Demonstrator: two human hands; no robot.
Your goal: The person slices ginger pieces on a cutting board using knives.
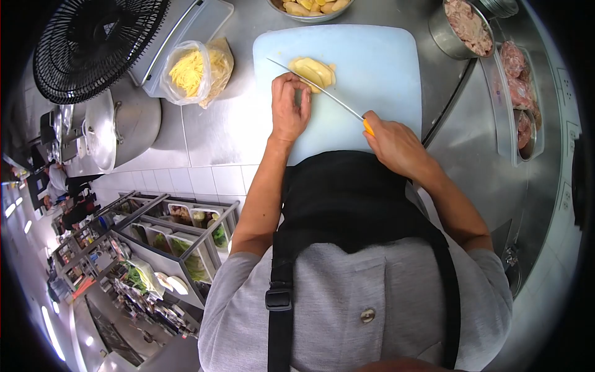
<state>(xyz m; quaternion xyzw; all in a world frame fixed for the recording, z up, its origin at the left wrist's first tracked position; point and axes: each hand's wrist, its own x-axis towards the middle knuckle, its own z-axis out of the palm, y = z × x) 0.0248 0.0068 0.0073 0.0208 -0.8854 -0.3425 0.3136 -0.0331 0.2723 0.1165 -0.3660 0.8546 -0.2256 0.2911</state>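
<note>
On a pale blue cutting board (375, 62) lies a peeled, pale yellow potato (318, 73), cut at least partly into slices. My right hand (397, 144) grips the orange handle of a kitchen knife (368, 127), whose long thin blade slants up and left across the near side of the potato. My left hand (289, 110) is closed with bent fingers at the potato's near left, close beside the blade. The fingertips seem to press on the potato, though the contact is partly hidden.
A bowl of peeled pieces (313, 6) stands beyond the board. Left are a bag of yellow shreds (188, 73), a black fan (93, 46) and a large pot (133, 133). Right are a pot of raw meat (466, 28) and a plastic tub (503, 105) with bagged meat.
</note>
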